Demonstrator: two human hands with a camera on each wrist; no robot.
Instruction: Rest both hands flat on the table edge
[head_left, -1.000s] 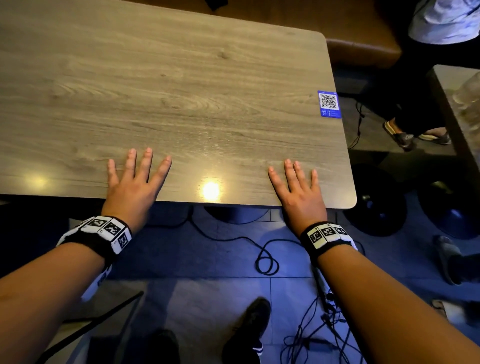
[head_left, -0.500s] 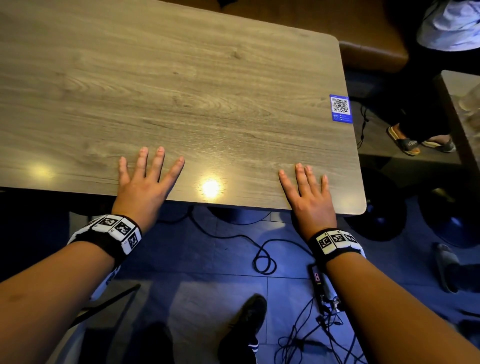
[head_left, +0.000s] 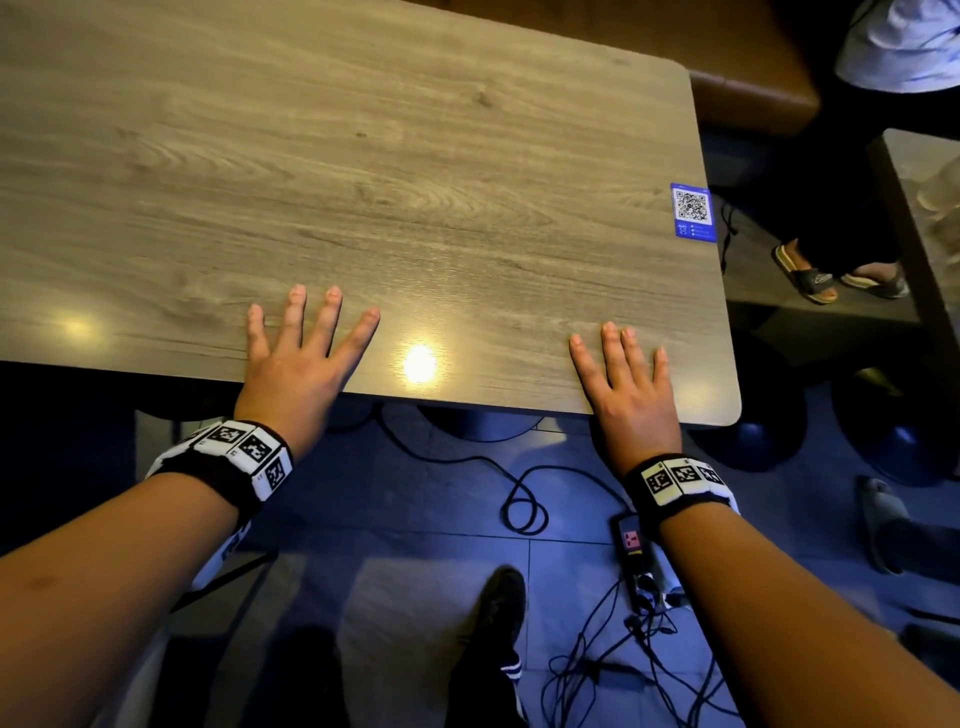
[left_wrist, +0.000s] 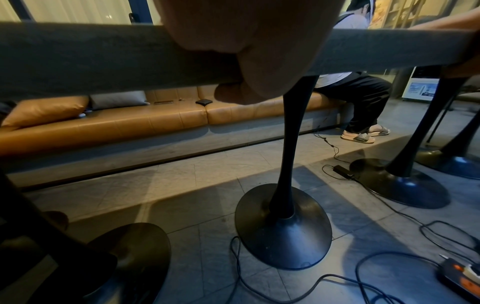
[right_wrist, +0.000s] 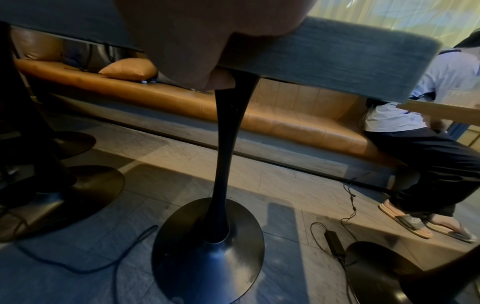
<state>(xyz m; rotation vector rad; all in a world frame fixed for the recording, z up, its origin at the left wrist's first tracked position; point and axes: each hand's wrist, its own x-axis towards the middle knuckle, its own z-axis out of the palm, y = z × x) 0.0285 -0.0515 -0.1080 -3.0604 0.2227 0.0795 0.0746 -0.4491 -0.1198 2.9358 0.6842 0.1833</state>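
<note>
Your tabletop (head_left: 415, 182) shows pale brown wood grain, smooth and satin, with lamp spots glaring softly along its near edge. The sticker (head_left: 693, 210) at its right edge is glossy blue-and-white print. Your wristbands (head_left: 208, 470) are black cloth with matt printed tags. Below, the pedestal (left_wrist: 284, 216) looks like smooth black metal with a dull gloss, the bench (left_wrist: 130, 123) like smooth tan leather, and the floor (left_wrist: 182, 181) like matt grey stone tile.

Head view: thumbs (left_wrist: 235, 93) hidden under table (head_left: 467, 156) edge; sticker (head_left: 693, 210) print illegible.
</note>
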